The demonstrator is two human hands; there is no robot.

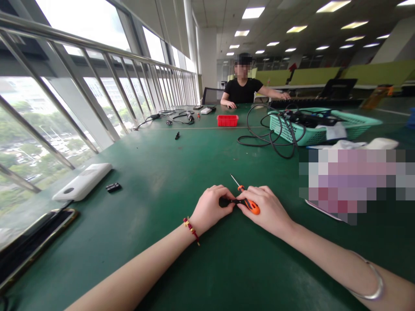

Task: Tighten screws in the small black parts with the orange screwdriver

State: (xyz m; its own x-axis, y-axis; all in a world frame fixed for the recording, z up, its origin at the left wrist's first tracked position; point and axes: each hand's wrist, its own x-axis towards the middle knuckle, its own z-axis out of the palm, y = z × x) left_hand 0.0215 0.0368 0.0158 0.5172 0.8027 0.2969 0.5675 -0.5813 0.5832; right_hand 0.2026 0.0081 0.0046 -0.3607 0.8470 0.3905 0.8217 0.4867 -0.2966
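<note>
My left hand (213, 206) is closed, thumb and fingers pinching a small black part (226, 201) whose kind I cannot make out. Touching it from the other side, the fingertips of my right hand (266, 208) meet the left ones. An orange and black screwdriver (252, 206) is tucked in my right hand, its thin metal shaft pointing away and up to the left. Both hands are just over the green table (155, 207). Fingers hide much of the black part.
Left lie a white power bank (83, 181), a small black piece (113, 187) and a phone (35, 246). Farther off are a red bin (227, 121), a cable (181, 115) and a teal basket (353, 125) with cables hanging out. A person (243, 88) sits across the table.
</note>
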